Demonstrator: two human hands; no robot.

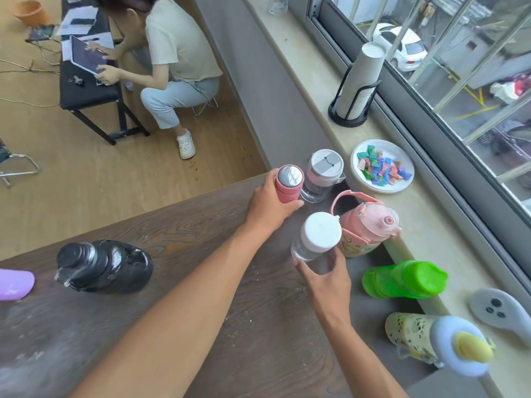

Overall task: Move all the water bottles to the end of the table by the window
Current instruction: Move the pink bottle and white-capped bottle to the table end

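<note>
Water bottles stood grouped at the window end of the dark wooden table (172, 297), two of them in hand. The left hand (268, 206) was wrapped around a small pink bottle (288, 185) with a mirrored steel cap, fingers curled round its body, thumb side facing the camera; the bottle stood upright near the table's far corner. The right hand (326, 278) gripped a clear bottle (314, 239) with a white screw cap from below and behind, fingers closed around its lower part; whether its base touched the table could not be told.

Just beside the pink bottle, touching or nearly so, was a clear tumbler (321, 176) with a grey flip lid. Right of the clear bottle stood a large pink jug (369, 229) with a carry strap, close against the window sill (316, 90). Nearer the camera along the same edge: a green bottle (402, 280), then a pale yellow patterned bottle (425, 337) with a white and yellow lid.

Well apart, at the table's left side, a black jug (105, 267) stood, and a purple bottle (15, 284) showed partly at the frame edge.

On the sill: a paper plate (382, 166) of coloured pieces, a stack of paper cups (360, 81) in a black holder, a grey controller-like object (500, 311). A seated person (175, 58) worked on a tablet (87, 54) in the background.
</note>
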